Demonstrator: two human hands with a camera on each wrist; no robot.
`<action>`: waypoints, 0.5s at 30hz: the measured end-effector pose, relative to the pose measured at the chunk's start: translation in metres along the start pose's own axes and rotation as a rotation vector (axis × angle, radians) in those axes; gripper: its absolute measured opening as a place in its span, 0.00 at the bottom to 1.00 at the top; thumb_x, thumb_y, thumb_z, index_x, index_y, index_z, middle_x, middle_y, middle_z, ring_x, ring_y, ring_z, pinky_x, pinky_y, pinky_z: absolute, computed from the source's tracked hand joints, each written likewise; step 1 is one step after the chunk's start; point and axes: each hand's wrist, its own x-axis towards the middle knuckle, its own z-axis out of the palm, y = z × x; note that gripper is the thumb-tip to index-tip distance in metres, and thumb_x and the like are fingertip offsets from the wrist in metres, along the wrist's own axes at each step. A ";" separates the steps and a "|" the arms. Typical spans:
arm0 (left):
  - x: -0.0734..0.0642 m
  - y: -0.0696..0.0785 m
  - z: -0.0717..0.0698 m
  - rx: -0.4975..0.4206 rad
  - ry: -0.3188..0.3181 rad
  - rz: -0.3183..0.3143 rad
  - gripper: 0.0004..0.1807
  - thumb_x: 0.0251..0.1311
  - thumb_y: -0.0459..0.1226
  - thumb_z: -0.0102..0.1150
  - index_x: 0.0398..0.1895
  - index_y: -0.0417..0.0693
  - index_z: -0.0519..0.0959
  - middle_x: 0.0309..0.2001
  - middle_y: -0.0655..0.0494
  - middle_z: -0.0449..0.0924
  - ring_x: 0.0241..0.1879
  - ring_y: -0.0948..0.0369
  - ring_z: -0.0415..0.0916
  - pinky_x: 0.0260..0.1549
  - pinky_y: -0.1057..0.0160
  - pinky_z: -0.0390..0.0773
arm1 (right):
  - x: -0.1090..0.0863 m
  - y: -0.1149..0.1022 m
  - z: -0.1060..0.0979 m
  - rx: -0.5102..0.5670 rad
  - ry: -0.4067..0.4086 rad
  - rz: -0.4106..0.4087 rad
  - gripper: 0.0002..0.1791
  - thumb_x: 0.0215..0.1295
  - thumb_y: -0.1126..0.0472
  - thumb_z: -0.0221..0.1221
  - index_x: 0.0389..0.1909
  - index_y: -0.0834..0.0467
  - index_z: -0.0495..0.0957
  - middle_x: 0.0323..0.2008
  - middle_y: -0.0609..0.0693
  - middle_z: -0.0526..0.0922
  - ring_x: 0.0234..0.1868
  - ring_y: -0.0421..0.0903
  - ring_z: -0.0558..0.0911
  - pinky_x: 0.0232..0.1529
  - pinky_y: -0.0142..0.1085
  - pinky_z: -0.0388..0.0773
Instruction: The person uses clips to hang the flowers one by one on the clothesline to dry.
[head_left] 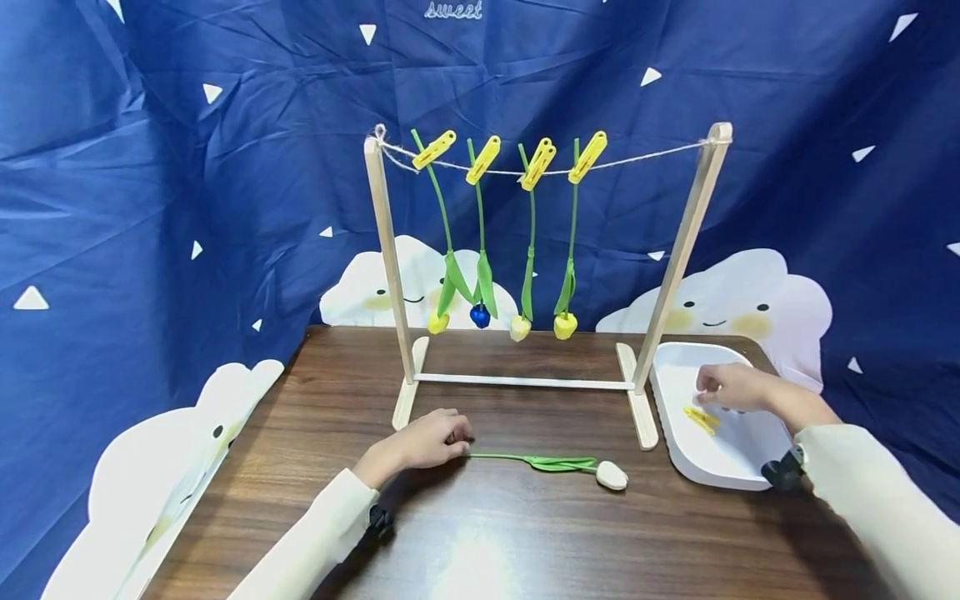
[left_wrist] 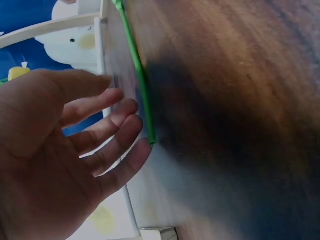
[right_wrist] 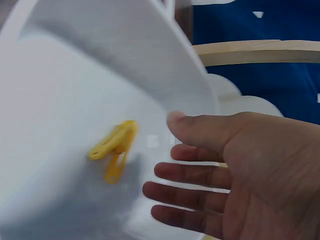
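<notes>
A white artificial tulip point(head_left: 611, 476) lies on the wooden table, its green stem point(left_wrist: 141, 82) pointing left. My left hand point(head_left: 426, 442) is at the stem's end, fingers loosely bent and right beside it, with nothing gripped. Over the white tray point(head_left: 678, 454) is my right hand point(head_left: 737, 387), fingers relaxed and apart. A yellow clothespin point(right_wrist: 117, 147) lies on the tray floor, a short way from the right fingertips point(right_wrist: 176, 120).
A wooden rack point(head_left: 686, 250) stands behind, with a string point(head_left: 652, 157) between its posts. Several tulips hang head down from it by yellow clothespins point(head_left: 588, 157), one with a blue bloom point(head_left: 480, 316). A blue curtain point(head_left: 187, 167) hangs at the back.
</notes>
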 end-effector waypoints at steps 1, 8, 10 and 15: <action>-0.001 0.000 0.001 0.006 -0.011 0.002 0.10 0.69 0.38 0.67 0.50 0.45 0.85 0.41 0.55 0.80 0.42 0.59 0.77 0.46 0.59 0.79 | 0.000 0.001 0.003 0.002 -0.021 0.010 0.16 0.69 0.56 0.67 0.43 0.65 0.78 0.38 0.56 0.84 0.30 0.44 0.79 0.28 0.37 0.79; -0.003 0.000 0.004 0.040 -0.040 -0.020 0.13 0.62 0.38 0.76 0.45 0.47 0.84 0.39 0.57 0.77 0.45 0.58 0.74 0.51 0.58 0.78 | 0.002 0.007 0.016 0.024 -0.066 0.026 0.20 0.65 0.55 0.72 0.42 0.67 0.75 0.36 0.56 0.80 0.31 0.45 0.78 0.29 0.37 0.78; -0.003 -0.001 0.006 0.064 -0.031 -0.006 0.09 0.63 0.37 0.75 0.42 0.49 0.83 0.38 0.58 0.78 0.44 0.60 0.74 0.48 0.61 0.78 | 0.003 0.008 0.018 0.020 -0.061 0.017 0.21 0.63 0.56 0.73 0.41 0.67 0.75 0.35 0.55 0.80 0.31 0.45 0.77 0.29 0.37 0.77; -0.003 -0.001 0.011 0.132 0.000 0.060 0.06 0.66 0.36 0.71 0.34 0.51 0.81 0.34 0.61 0.76 0.39 0.64 0.72 0.41 0.67 0.75 | 0.007 0.009 0.020 -0.012 -0.069 0.026 0.21 0.61 0.56 0.74 0.40 0.67 0.76 0.34 0.54 0.79 0.33 0.45 0.76 0.33 0.37 0.76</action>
